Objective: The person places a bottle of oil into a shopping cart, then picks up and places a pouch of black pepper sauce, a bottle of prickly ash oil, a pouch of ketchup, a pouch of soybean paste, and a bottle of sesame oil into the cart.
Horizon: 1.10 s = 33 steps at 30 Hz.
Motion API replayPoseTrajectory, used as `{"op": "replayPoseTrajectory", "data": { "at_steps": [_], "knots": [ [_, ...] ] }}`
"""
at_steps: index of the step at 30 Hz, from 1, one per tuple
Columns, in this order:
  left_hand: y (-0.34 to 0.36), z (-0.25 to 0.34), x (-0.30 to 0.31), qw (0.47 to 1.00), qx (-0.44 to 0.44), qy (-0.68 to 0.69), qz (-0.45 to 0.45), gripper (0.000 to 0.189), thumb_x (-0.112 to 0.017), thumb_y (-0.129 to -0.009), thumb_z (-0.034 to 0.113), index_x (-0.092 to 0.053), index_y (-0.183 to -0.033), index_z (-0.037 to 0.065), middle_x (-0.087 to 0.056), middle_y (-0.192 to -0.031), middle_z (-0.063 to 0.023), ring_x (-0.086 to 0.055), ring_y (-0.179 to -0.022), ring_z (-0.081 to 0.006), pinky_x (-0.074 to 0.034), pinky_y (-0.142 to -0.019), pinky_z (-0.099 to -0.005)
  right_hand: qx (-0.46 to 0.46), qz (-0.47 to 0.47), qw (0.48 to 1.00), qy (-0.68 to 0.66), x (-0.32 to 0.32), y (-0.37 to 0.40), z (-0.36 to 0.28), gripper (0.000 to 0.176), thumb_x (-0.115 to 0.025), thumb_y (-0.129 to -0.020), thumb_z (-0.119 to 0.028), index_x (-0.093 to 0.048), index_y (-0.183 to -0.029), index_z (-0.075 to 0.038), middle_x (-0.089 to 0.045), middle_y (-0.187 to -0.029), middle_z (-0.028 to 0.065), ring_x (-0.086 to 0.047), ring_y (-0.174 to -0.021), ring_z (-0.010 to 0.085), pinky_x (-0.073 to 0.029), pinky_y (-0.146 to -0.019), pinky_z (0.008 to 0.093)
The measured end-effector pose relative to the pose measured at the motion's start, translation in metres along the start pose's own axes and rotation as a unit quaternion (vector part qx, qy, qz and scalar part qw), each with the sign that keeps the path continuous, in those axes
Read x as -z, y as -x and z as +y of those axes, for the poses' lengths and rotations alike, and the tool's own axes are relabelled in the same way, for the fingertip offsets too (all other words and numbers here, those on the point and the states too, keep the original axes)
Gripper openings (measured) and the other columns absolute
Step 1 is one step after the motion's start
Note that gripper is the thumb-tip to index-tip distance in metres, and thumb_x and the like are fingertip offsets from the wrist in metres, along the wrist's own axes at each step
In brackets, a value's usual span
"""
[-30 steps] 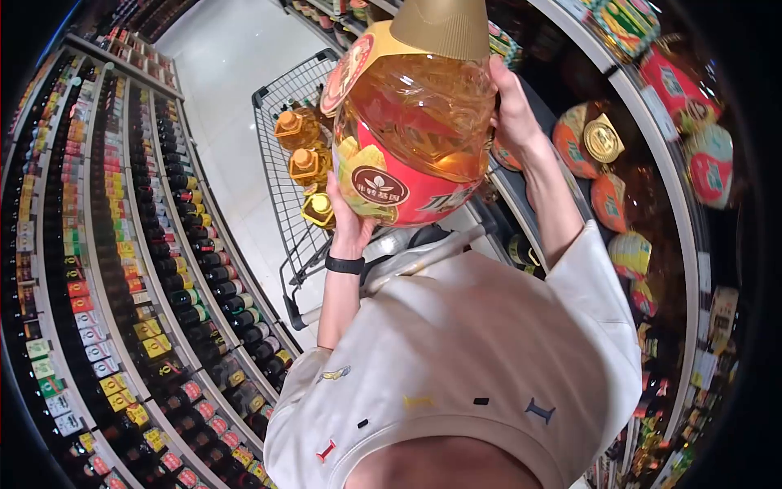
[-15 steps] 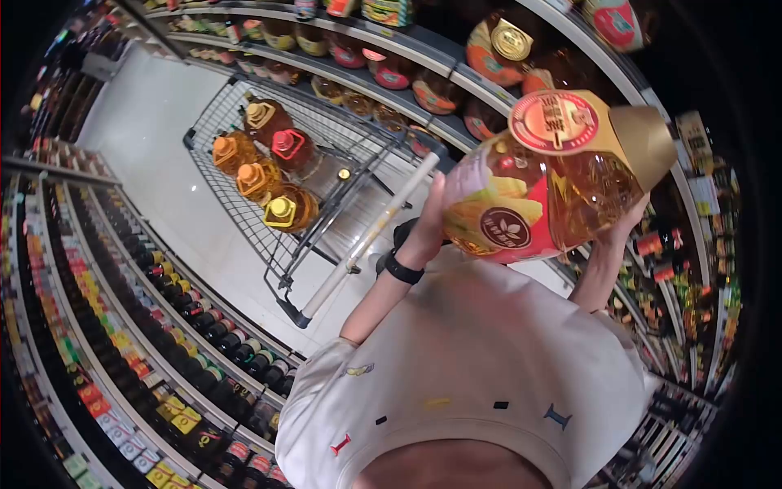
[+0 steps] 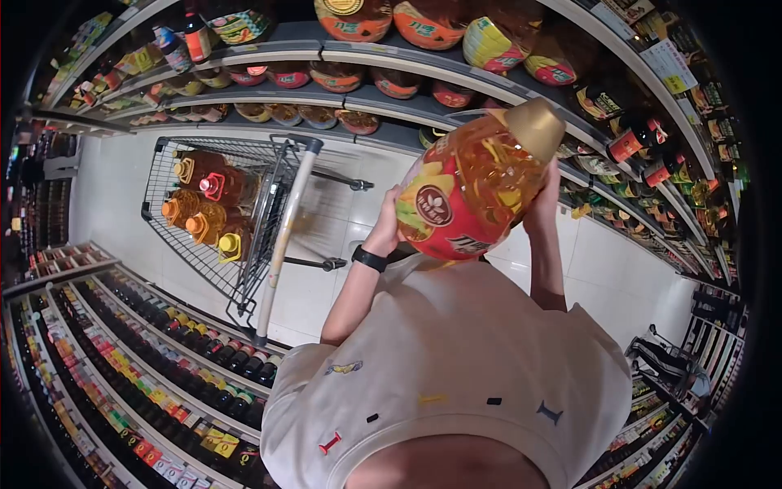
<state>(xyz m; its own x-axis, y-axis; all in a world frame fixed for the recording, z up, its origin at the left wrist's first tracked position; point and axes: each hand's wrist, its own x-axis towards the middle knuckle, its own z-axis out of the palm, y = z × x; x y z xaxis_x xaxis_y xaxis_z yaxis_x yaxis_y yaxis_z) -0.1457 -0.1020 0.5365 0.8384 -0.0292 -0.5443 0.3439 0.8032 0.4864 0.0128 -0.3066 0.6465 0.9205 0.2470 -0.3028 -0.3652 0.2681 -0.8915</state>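
Observation:
A large bottle of golden cooking oil (image 3: 482, 175) with a red and yellow label lies tilted between both my hands, in front of my chest. Its gold cap (image 3: 534, 130) points to the upper right. My left hand (image 3: 386, 222), with a black band on the wrist, grips the bottle's base end. On the other side, my right hand (image 3: 544, 204) holds it below the cap; most of those fingers are hidden behind the bottle. To the left, a wire shopping cart (image 3: 155, 183) carries several oil bottles (image 3: 204, 222) with yellow, orange and red caps.
The cart's handle (image 3: 287, 236) faces me. Ahead runs a shelf (image 3: 391, 57) stocked with large oil bottles. Another shelf of dark bottles (image 3: 232, 354) stands at the lower left. White tiled floor (image 3: 607, 257) shows to the right, and a dark wheeled object (image 3: 664, 363) is farther off.
My view has turned, so the cart now appears straighter and the front shelf spans the top. The held bottle has rolled, showing more red label, and sits further left in view.

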Motion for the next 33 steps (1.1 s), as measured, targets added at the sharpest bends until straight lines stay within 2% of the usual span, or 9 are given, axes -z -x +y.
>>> {"op": "replayPoseTrajectory", "data": {
  "at_steps": [8,10,14,17,20,22,25,28,33],
  "knots": [
    [-0.042,-0.059,0.018,0.983,-0.008,0.141,0.115,0.059,-0.029,-0.098,0.048,-0.053,-0.131,0.005,-0.063,-0.123,-0.0126,-0.064,-0.108,-0.0264,-0.053,-0.093,-0.0410,-0.018,-0.062,0.956,0.286,0.032,-0.017,0.041,0.057,-0.048,-0.099,-0.045,-0.064,-0.067,0.000,-0.049,-0.055,-0.0026,-0.044,-0.053,0.0077,-0.031,-0.049,0.0286],
    [-0.057,-0.065,0.040,0.972,-0.012,0.213,0.096,0.059,-0.030,-0.097,0.048,-0.054,-0.131,0.005,-0.061,-0.128,-0.0139,-0.059,-0.114,-0.0282,-0.048,-0.101,-0.0439,-0.104,-0.122,0.936,0.313,0.025,-0.025,0.059,0.052,-0.047,-0.099,-0.047,-0.066,-0.087,-0.001,-0.058,-0.066,-0.0022,-0.048,-0.057,0.0056,-0.033,-0.049,0.0238],
    [-0.086,-0.079,0.100,0.947,-0.009,0.299,0.115,0.053,-0.039,-0.097,0.045,-0.055,-0.130,0.007,-0.059,-0.130,-0.0130,-0.056,-0.118,-0.0295,-0.045,-0.104,-0.0450,-0.131,-0.080,0.935,0.318,-0.004,-0.018,0.104,0.051,-0.043,-0.103,-0.041,-0.057,-0.069,-0.006,-0.050,-0.059,-0.0019,-0.043,-0.050,0.0100,-0.036,-0.051,0.0280],
    [-0.099,-0.069,0.122,0.944,-0.033,0.316,0.089,0.048,-0.042,-0.097,0.044,-0.061,-0.122,0.008,-0.065,-0.121,-0.0098,-0.061,-0.111,-0.0274,-0.049,-0.098,-0.0441,0.038,-0.291,0.766,0.572,-0.015,-0.039,0.111,0.047,-0.042,-0.103,-0.036,-0.060,-0.079,0.000,-0.060,-0.063,0.0065,-0.055,-0.055,0.0178,-0.046,-0.058,0.0309],
    [-0.121,-0.074,0.156,0.939,-0.081,0.317,0.106,0.046,-0.042,-0.097,0.041,-0.064,-0.117,0.007,-0.068,-0.114,-0.0091,-0.062,-0.108,-0.0265,-0.049,-0.097,-0.0427,-0.043,-0.364,0.698,0.615,-0.031,-0.059,0.111,0.040,-0.044,-0.101,-0.033,-0.066,-0.101,0.001,-0.068,-0.082,0.0142,-0.066,-0.073,0.0231,-0.051,-0.069,0.0344],
    [-0.146,-0.100,0.193,0.963,-0.178,0.169,0.110,0.043,-0.041,-0.098,0.039,-0.064,-0.116,0.007,-0.068,-0.114,-0.0093,-0.062,-0.108,-0.0258,-0.048,-0.098,-0.0408,-0.166,-0.348,0.806,0.450,-0.044,-0.068,0.112,0.035,-0.048,-0.094,-0.016,-0.057,-0.125,-0.002,-0.067,-0.091,0.0245,-0.068,-0.084,0.0357,-0.054,-0.072,0.0423],
    [-0.175,-0.126,0.230,0.920,-0.180,0.328,0.116,0.044,-0.038,-0.101,0.037,-0.064,-0.116,0.005,-0.068,-0.113,-0.0099,-0.062,-0.108,-0.0255,-0.046,-0.100,-0.0409,-0.147,-0.461,0.579,0.656,-0.064,-0.109,0.131,0.035,-0.047,-0.092,-0.015,-0.062,-0.117,0.003,-0.067,-0.110,0.0252,-0.066,-0.098,0.0369,-0.050,-0.091,0.0436],
    [-0.191,-0.119,0.246,0.908,-0.098,0.400,0.077,0.060,-0.029,-0.101,0.047,-0.054,-0.135,0.005,-0.057,-0.134,-0.0143,-0.053,-0.124,-0.0332,-0.038,-0.111,-0.0478,-0.184,-0.438,0.639,0.605,-0.059,-0.148,0.197,0.034,-0.050,-0.091,-0.016,-0.061,-0.119,0.001,-0.067,-0.109,0.0252,-0.065,-0.099,0.0368,-0.050,-0.088,0.0430],
    [-0.255,-0.131,0.275,0.912,-0.173,0.366,0.070,0.073,-0.030,-0.098,0.060,-0.042,-0.144,0.005,-0.046,-0.146,-0.0156,-0.047,-0.132,-0.0330,-0.035,-0.114,-0.0454,-0.190,-0.475,0.584,0.631,-0.070,-0.205,0.305,0.042,-0.035,-0.106,-0.034,-0.055,-0.126,-0.003,-0.068,-0.097,0.0189,-0.066,-0.089,0.0309,-0.051,-0.081,0.0408]
  ]
}}
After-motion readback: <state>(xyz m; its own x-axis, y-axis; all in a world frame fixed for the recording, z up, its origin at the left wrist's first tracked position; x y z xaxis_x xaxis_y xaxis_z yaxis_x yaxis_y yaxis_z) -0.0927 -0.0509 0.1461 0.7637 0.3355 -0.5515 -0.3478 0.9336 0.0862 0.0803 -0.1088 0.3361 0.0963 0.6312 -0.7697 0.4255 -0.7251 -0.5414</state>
